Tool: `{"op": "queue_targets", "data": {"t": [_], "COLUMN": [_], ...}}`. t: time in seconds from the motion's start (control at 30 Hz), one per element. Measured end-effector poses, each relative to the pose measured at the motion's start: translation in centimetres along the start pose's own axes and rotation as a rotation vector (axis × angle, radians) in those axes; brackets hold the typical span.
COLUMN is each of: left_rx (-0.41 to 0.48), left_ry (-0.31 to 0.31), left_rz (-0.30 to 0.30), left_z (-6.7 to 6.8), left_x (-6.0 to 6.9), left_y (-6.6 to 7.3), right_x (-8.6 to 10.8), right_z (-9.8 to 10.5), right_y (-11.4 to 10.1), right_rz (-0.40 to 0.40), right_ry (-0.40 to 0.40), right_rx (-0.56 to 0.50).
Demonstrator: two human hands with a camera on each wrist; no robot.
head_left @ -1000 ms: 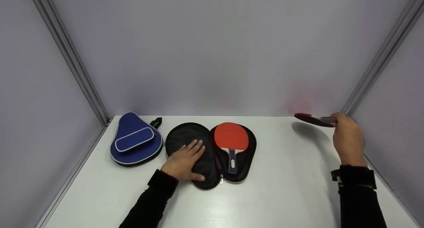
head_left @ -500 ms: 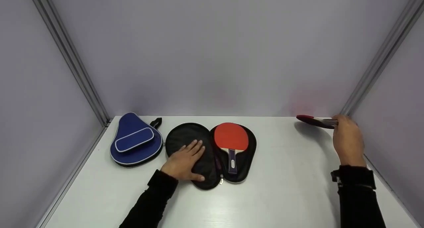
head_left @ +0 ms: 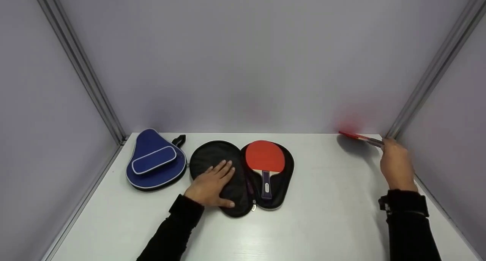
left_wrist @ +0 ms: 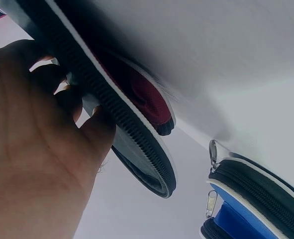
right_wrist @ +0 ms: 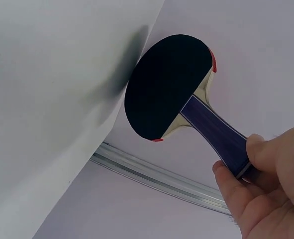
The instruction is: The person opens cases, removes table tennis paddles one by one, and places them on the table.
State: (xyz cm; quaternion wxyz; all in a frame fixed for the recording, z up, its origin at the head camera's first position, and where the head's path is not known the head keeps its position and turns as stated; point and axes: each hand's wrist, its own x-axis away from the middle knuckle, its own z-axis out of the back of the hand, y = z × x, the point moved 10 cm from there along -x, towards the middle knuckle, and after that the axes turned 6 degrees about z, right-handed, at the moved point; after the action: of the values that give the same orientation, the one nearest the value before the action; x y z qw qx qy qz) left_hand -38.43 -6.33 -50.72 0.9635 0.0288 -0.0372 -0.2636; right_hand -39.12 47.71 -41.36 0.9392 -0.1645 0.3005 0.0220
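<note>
My left hand (head_left: 212, 185) rests with spread fingers on the left half of an unfolded black paddle case (head_left: 214, 151). In the case's right half lies a table tennis paddle (head_left: 265, 156), red face up, its dark blue handle towards me. At the far right, my right hand (head_left: 397, 166) grips a second table tennis paddle (right_wrist: 169, 87) by the end of its handle, thumb on one side. The right wrist view shows this paddle's black face and red edges; from the head it appears almost edge-on, just above the table.
A blue paddle case (head_left: 153, 177) with white piping and a front pocket lies left of the black case. Grey-white walls (head_left: 246, 63) enclose the white table (head_left: 319, 223) at the back and both sides, with metal corner profiles (head_left: 436, 65).
My right hand has come down slightly and turned. Its paddle has tilted nearly edge-on, so its dark underside no longer shows in the head view. My left hand has stayed put.
</note>
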Motion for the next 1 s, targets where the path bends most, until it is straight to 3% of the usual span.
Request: {"op": "queue_targets", "data": {"t": [0.33, 0.47, 0.8, 1.0], "left_rx": [0.022, 0.012, 0.011, 0.001], "left_ry": [-0.009, -0.011, -0.026, -0.017], "left_rz": [0.005, 0.008, 0.011, 0.010], "left_z": [0.1, 0.0, -0.2, -0.1], "left_x": [0.0, 0.0, -0.1, -0.1], "left_y": [-0.1, -0.1, -0.3, -0.3], "right_x": [1.0, 1.4, 2.6, 3.4], "right_z": [-1.0, -1.8, -4.6, -5.4], "right_y": [1.6, 2.5, 4.4, 5.3], "right_rz": [-0.022, -0.060, -0.132, -0.177], "right_ry": [-0.085, -0.174, -0.488, -0.532], "right_rx": [0.016, 0.016, -0.004, -0.048]}}
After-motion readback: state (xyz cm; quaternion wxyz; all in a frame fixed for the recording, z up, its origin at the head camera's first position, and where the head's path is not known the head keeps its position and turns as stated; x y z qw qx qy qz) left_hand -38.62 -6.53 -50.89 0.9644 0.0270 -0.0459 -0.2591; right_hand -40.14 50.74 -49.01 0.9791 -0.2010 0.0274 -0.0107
